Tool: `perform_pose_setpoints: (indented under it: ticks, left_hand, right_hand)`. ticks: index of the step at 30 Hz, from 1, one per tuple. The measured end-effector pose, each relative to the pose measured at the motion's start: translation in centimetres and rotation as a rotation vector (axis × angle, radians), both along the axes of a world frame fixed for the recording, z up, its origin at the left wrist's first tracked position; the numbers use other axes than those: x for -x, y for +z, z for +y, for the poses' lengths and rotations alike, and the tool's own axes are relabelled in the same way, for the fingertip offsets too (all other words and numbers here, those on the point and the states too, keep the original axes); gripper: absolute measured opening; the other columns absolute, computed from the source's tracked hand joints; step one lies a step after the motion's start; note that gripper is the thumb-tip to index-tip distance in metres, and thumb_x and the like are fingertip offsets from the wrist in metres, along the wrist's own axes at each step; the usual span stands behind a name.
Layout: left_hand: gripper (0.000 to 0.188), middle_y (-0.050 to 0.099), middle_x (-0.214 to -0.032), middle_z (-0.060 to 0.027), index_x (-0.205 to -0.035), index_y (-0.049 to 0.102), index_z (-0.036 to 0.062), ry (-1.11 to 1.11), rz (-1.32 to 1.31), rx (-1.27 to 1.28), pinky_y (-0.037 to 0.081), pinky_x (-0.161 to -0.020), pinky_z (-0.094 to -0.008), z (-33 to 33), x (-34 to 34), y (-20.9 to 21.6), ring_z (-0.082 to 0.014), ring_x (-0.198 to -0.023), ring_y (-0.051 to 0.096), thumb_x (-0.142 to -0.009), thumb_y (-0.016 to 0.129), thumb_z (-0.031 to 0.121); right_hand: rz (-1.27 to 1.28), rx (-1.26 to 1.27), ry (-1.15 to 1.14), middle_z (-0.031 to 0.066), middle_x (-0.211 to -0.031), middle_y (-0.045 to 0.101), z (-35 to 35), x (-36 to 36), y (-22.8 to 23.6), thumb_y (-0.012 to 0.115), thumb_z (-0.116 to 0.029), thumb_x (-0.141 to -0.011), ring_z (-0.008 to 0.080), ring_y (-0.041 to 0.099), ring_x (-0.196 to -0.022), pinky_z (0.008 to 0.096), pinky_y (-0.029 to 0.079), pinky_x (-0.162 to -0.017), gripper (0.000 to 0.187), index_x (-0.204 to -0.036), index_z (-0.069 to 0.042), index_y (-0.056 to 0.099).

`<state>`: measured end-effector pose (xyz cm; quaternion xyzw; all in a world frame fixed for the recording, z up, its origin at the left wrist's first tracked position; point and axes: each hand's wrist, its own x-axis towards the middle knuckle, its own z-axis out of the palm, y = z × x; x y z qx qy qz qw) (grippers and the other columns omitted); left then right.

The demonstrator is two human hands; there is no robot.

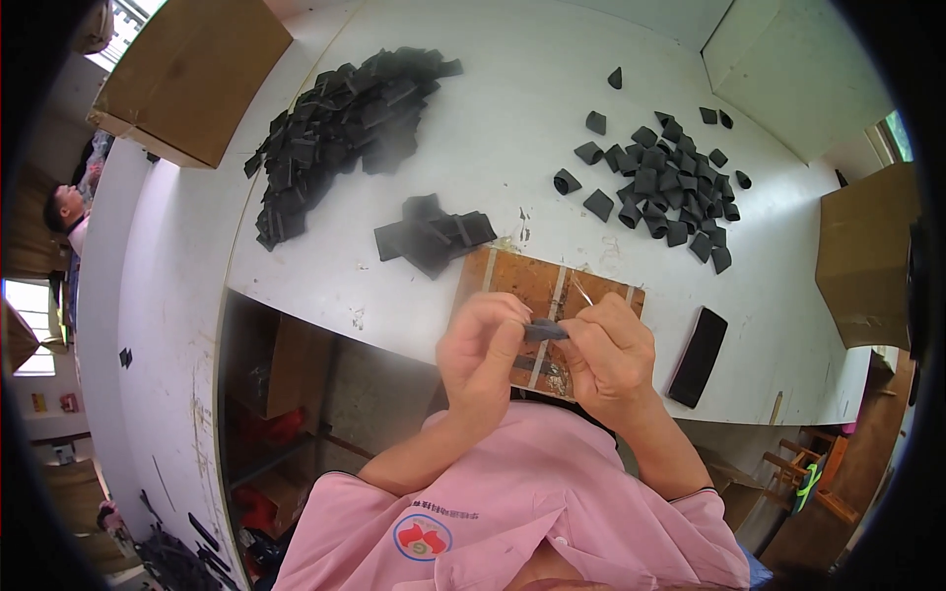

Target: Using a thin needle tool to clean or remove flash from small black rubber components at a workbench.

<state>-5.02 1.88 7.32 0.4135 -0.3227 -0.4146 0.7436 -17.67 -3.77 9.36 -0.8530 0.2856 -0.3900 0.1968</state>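
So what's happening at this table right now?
A person in a pink shirt holds a small dark fabric piece pinched between the left hand and the right hand, just above a brown board at the edge of the white table. A big heap of flat black pieces lies to the far left, a small stack of flat pieces near the board, and scattered folded pieces to the right. A black phone-like slab lies at the right.

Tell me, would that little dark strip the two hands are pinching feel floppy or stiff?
Probably floppy: the small dark strip looks thin and flat between the left hand and right hand. Likely light too, since fingertips alone carry it. Similar flat pieces lie draped in a loose heap.
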Motion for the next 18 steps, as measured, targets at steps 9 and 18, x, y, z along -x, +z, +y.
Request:
perform_pose_setpoints:
  ticks: [9,18]
  left_hand:
    - [0.04,0.052,-0.098,-0.02,-0.101,0.053,0.0002,0.397,-1.192,-0.766,0.041,-0.077,-0.0425,-10.0,-14.0,-10.7,-0.0334,-0.095,0.047,-0.074,0.06,0.029]
    - [0.008,0.059,-0.077,-0.0083,-0.08,0.057,0.0006,0.22,-0.411,-0.454,0.043,-0.057,-0.0269,-8.1,-12.8,-6.3,-0.0157,-0.07,0.055,-0.077,0.058,0.008]
  right_hand:
    - [-0.453,-0.819,-0.21,0.0012,-0.069,0.056,-3.6,2.6,2.5,0.052,-0.015,-0.086,0.0034,0.045,-0.059,0.0193,0.034,-0.048,0.02,-0.081,0.003,0.058]
    - [-0.034,-0.791,0.018,0.0099,-0.066,0.056,3.2,1.9,-2.4,0.059,-0.011,-0.078,0.0196,0.056,-0.058,0.0274,0.043,-0.052,0.012,-0.078,0.001,0.059]
